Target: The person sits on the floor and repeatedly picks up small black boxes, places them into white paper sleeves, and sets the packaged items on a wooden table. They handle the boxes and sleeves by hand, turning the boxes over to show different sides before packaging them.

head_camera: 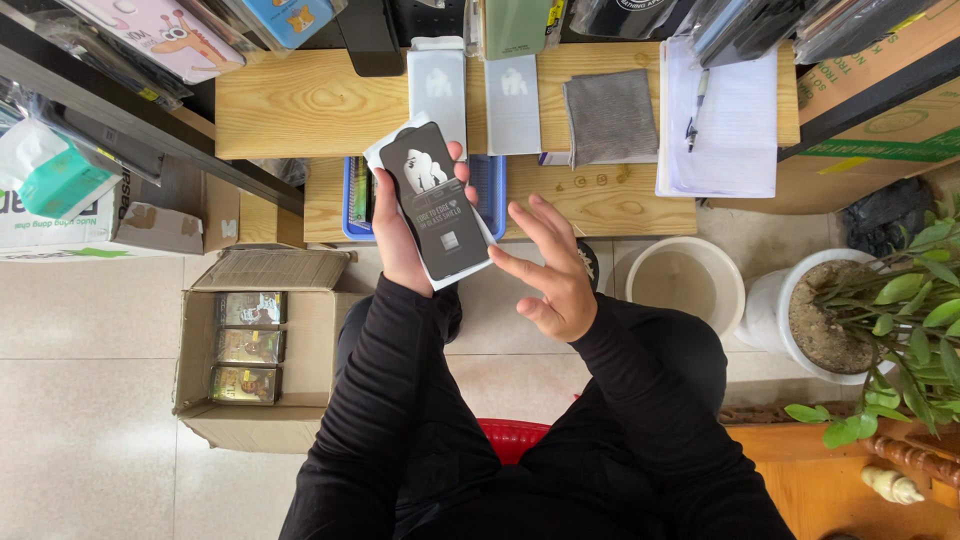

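While the left hand (400, 235) gripped a dark flat packet (436, 200), the right hand (550, 265) hung spread beside it.
The packet stood tilted above the lap, thumb on its right edge, in front of the wooden worktop (310, 100) carrying two pale packets (478, 95), a grey cloth (610, 115) and a blue tray (490, 185).
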